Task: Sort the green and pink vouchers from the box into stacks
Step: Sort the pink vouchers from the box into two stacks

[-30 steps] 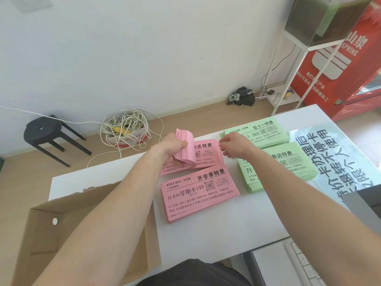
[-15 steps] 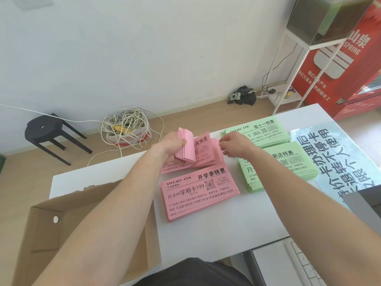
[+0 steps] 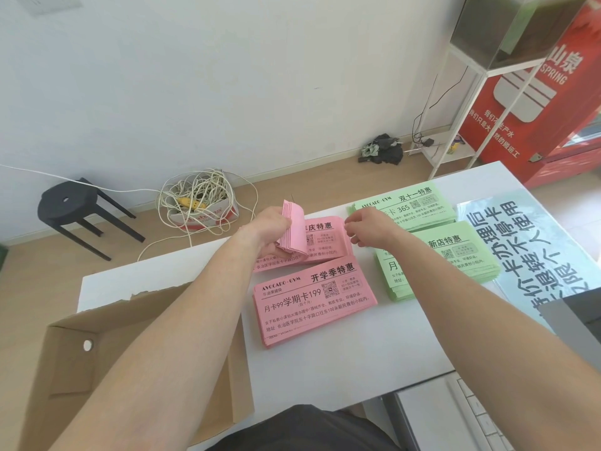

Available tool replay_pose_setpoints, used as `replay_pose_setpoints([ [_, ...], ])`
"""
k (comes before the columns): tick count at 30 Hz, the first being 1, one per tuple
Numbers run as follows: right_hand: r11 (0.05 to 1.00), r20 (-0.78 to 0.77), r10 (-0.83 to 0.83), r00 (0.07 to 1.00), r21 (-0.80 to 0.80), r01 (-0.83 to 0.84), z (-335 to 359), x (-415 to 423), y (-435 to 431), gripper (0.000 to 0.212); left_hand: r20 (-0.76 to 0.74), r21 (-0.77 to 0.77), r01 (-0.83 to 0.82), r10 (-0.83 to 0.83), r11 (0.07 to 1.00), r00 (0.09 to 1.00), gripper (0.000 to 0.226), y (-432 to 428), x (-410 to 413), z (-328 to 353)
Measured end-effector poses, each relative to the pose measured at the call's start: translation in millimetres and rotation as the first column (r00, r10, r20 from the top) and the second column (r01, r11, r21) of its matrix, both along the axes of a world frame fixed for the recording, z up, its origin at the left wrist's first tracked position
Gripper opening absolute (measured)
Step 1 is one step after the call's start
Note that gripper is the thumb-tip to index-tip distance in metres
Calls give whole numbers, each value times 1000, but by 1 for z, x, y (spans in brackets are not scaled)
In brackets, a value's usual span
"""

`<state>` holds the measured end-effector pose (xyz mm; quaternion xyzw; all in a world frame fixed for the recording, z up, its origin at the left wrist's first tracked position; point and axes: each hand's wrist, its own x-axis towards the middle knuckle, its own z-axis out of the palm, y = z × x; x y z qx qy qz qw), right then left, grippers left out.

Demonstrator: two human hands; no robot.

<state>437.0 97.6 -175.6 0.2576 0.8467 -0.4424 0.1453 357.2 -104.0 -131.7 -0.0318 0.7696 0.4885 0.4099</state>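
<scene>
The left hand (image 3: 271,231) gripped a pink bundle (image 3: 294,227) of vouchers. Its fingers were curled about the bundle, which bowed and stood up from the palm. Directly beneath those fingers lay the far pink stack (image 3: 327,244), flat on the white table (image 3: 357,359), printed face up.

The right hand (image 3: 369,227) was held just to the right of that stack. Its fingers (image 3: 350,225) were drawn together, with the tips at the stack's right edge. Whether they pinched a sheet could not be told. The two sets of fingertips stood near each other but apart, with the printed heading of the far pink stack showing between them.

Toward the person from both sets of fingers lay the near pink stack (image 3: 315,302), squared and untouched. Just beyond the right knuckles lay the far green stack (image 3: 419,206). The near green stack (image 3: 461,255) lay to the right of the fingers, and the right forearm crossed over its left part.

The cardboard box (image 3: 65,369) stood open well back from the left fingers, under the left forearm at the table's near left corner. A printed sheet (image 3: 523,242) with large black characters lay further right than the green stacks. A keyboard (image 3: 474,418) showed below the table edge, close to the person.
</scene>
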Motion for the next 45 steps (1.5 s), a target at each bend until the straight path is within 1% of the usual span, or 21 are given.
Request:
replay_pose_setpoints([
  [10,1000,2,13,1000,21,-13,1,-1,0,23,-1,-3,41,-41,999,999,40,0,3,3],
  [16,999,6,17,1000,32,-17,4,1,0,22,-17,-49,84,-85,995,996,43,1,3,3],
  [28,1000,11,-7,1000,9,7,8,3,-1,27,-1,-81,121,-121,989,993,42,1,3,3],
  [33,999,6,-28,1000,16,28,12,4,-7,25,40,-43,76,-74,996,996,37,1,3,2],
  [34,999,-6,-33,999,23,33,13,3,-9,28,61,-26,62,-61,998,996,37,0,3,2],
  [37,997,-37,-61,997,54,63,11,0,-14,44,99,-1,8,-8,1000,995,47,-3,3,4],
  [41,989,-86,-89,992,110,98,16,-3,-22,48,135,24,-63,59,998,989,55,-7,2,2],
  [43,986,-110,-62,992,147,78,17,-4,-24,46,84,38,-92,88,995,993,50,-10,0,1],
  [44,985,-110,-28,994,169,46,17,-5,-25,45,19,32,-107,106,994,994,45,-13,-2,0],
  [45,981,-101,23,995,196,-3,16,-6,-25,45,-89,3,-115,114,993,989,41,-17,-4,-2],
])
